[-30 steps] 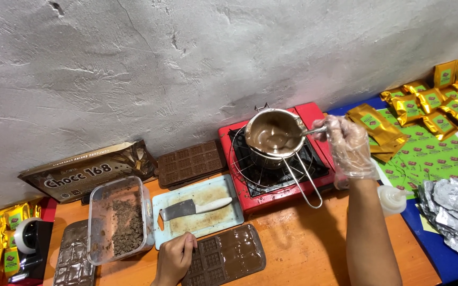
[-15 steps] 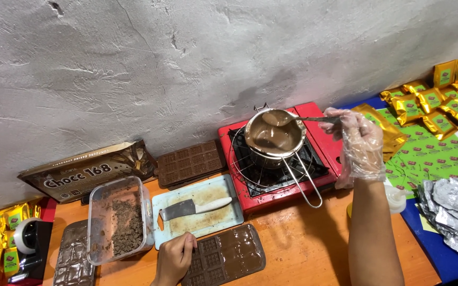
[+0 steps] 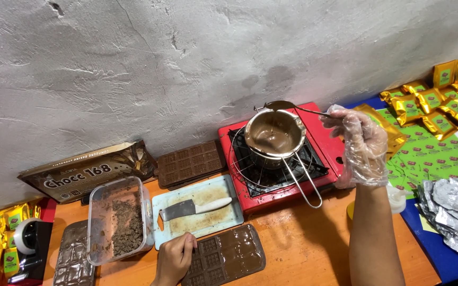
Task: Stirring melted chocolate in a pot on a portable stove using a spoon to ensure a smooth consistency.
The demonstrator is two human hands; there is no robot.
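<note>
Head view, only one feed. My right hand (image 3: pixel 361 145), in a clear plastic glove, sits right of centre. Fingers pinched shut on the thin handle of a spoon (image 3: pixel 292 107); the bowl of the spoon hangs over the far rim of the small steel pot (image 3: pixel 274 135).

Pot holds melted chocolate and rests on a wire rack over the red camp stove (image 3: pixel 287 159), centre frame. Its long wire handle points toward the lower edge of the frame.

Change since a second ago: the gloved hand was lower and closer to the pot rim, spoon down near the chocolate. Now the spoon is lifted up and back, clear of the surface. Pot hasn't shifted on the stove. Reads as the spoon coming out of the melt, loaded; can't confirm how much is on it, the bowl is small and dark against the wall.

My left hand (image 3: pixel 175 259), bare, lower centre-left. Curled, fingertips resting on the near-left corner of the chocolate mould tray (image 3: pixel 223 257) on the orange bench (image 3: pixel 303 249). Whether it grips or just pins the tray, I can't tell. Unmoved across the frames.

Around it: white cutting board (image 3: pixel 197 214) with a knife (image 3: pixel 194 207) above the mould, clear tub of chopped chocolate (image 3: pixel 117 220) to its left, foil wrappers (image 3: pixel 449 212) at right edge.
</note>
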